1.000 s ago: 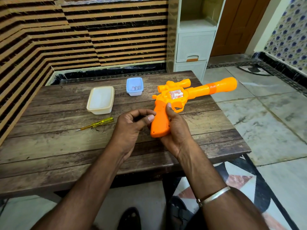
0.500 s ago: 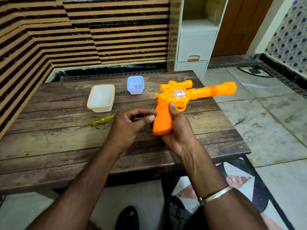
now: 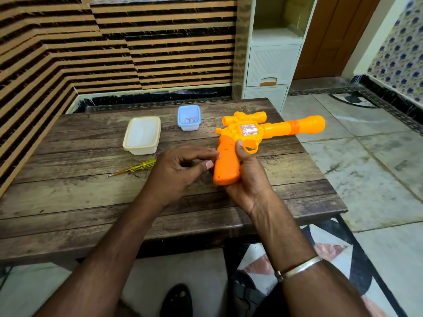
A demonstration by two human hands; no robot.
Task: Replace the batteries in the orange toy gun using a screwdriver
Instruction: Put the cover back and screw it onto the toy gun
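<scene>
Right now the person's right hand [image 3: 246, 179] is wrapping around the grip of the orange toy gun [image 3: 249, 139], holding it just above the wooden table [image 3: 68, 202] with the barrel pointing off to the right. Beside it, the left hand [image 3: 178, 171] is pinching thumb and fingertips together against the grip's left side, on something too small to make out. Lying further left is the yellow screwdriver [image 3: 135, 167], with a cream tub [image 3: 142, 135] and a blue tub [image 3: 189, 117] sitting behind.
</scene>
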